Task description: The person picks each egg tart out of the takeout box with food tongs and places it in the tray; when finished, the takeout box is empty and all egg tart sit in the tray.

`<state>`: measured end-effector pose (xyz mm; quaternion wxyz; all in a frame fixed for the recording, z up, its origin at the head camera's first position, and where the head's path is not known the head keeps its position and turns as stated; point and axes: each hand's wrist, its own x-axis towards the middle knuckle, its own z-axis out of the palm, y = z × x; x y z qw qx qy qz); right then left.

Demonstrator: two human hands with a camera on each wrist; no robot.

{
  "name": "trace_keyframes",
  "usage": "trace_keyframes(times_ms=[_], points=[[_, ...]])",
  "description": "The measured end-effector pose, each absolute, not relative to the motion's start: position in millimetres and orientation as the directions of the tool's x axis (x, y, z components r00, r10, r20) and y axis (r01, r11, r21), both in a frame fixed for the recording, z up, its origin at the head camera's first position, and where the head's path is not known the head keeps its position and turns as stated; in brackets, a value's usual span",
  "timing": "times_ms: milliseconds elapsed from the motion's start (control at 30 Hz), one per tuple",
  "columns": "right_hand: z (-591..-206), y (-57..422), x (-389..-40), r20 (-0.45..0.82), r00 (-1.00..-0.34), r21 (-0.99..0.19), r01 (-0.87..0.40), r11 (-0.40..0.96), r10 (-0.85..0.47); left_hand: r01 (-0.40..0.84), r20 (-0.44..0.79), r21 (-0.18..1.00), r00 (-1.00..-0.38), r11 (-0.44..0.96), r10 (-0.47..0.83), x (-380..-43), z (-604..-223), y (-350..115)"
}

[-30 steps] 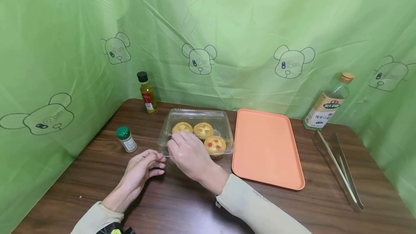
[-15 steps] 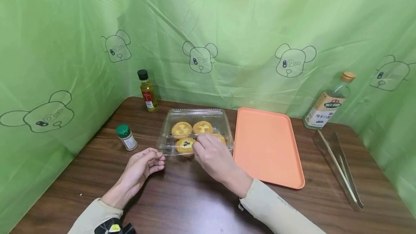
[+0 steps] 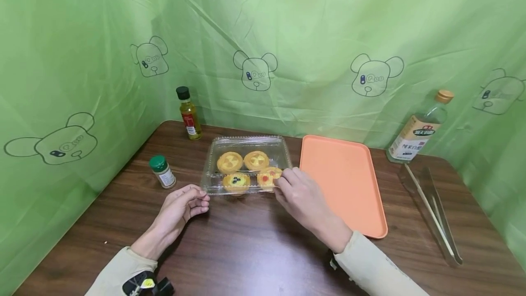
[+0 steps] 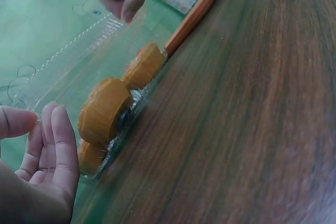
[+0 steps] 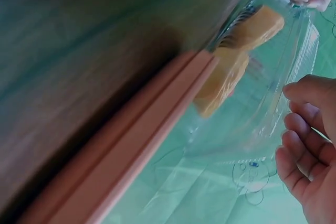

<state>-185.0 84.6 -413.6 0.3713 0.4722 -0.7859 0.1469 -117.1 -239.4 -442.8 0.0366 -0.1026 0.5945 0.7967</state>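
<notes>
A clear plastic clamshell box holds several egg tarts, one topped with dark bits and another with red pieces. Its see-through lid slants over them, the front edge raised above the front tarts. My left hand pinches that lid at the front left corner between thumb and fingertips. At the front right corner, my right hand pinches the lid's edge, thumb against curled fingers. The right wrist view has this hand beside the lid, with the tarts inside lower down.
An orange tray lies right of the box. Beyond it are metal tongs and a vinegar bottle. Left of the box stand a green-capped spice jar and an oil bottle. Green cloth encloses the table.
My right hand has slid rightward along the lid's front edge, from near the left corner to the right corner. The left hand has stayed at the left corner.
</notes>
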Motion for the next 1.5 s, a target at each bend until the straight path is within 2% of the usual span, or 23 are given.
trace_keyframes(times_ms=[333,767,900,1133,1267,1500], points=[[-418,106,-194,0.693,-0.291,0.113,-0.860,0.498,-0.660,-0.206,-0.229,0.940,-0.972,-0.271,-0.057,-118,-445,-240],[-421,124,-204,0.640,-0.332,0.028,-0.891,0.452,-0.693,-0.182,-0.192,0.951,-0.981,-0.248,-0.019,-120,-441,-243],[-421,128,-209,0.632,-0.290,0.046,-0.912,0.408,-0.719,-0.181,-0.188,0.953,-0.982,-0.244,-0.005,-119,-441,-243],[-422,131,-216,0.657,-0.176,0.170,-0.913,0.372,-0.733,-0.173,-0.180,0.953,-0.984,-0.248,-0.003,-120,-443,-242],[-423,131,-216,0.664,-0.148,0.182,-0.919,0.351,-0.733,-0.180,-0.188,0.952,-0.982,-0.247,-0.009,-121,-444,-241],[-423,129,-213,0.659,-0.140,0.177,-0.926,0.333,-0.739,-0.213,-0.226,0.943,-0.974,-0.257,-0.019,-121,-446,-240]])
